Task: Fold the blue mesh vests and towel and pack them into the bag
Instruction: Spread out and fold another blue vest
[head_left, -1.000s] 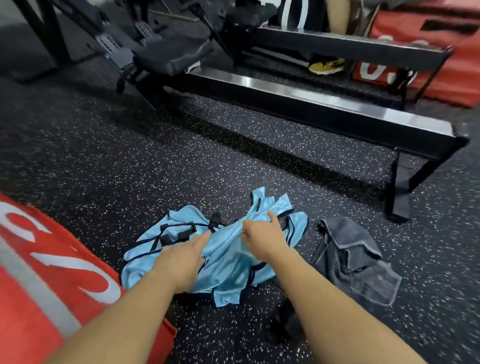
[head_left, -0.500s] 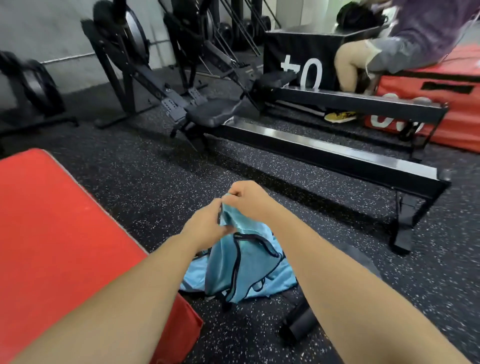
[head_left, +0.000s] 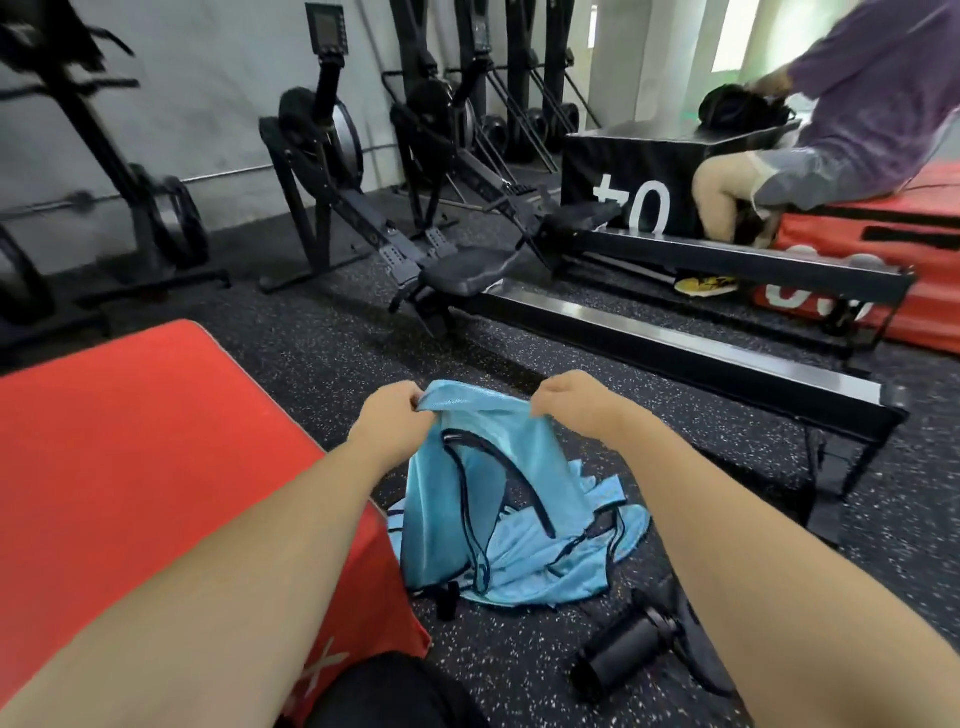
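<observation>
A blue mesh vest (head_left: 467, 499) with dark trim hangs lifted off the floor, stretched between my two hands. My left hand (head_left: 389, 421) pinches its top left corner and my right hand (head_left: 576, 400) pinches its top right corner. More blue mesh vests (head_left: 561, 566) lie crumpled on the speckled floor under it. The grey towel is hidden behind my right forearm. A dark rounded object at the bottom edge (head_left: 400, 696) cannot be identified.
A red padded box (head_left: 130, 457) stands close on the left. A black bottle (head_left: 623, 649) lies on the floor by my right arm. Rowing machines (head_left: 675, 358) run across ahead. A person (head_left: 831, 130) sits on a red box at the far right.
My hands have lifted one vest off the pile and moved apart, spreading its top edge. The view has tilted up, and the towel has gone behind my right arm.
</observation>
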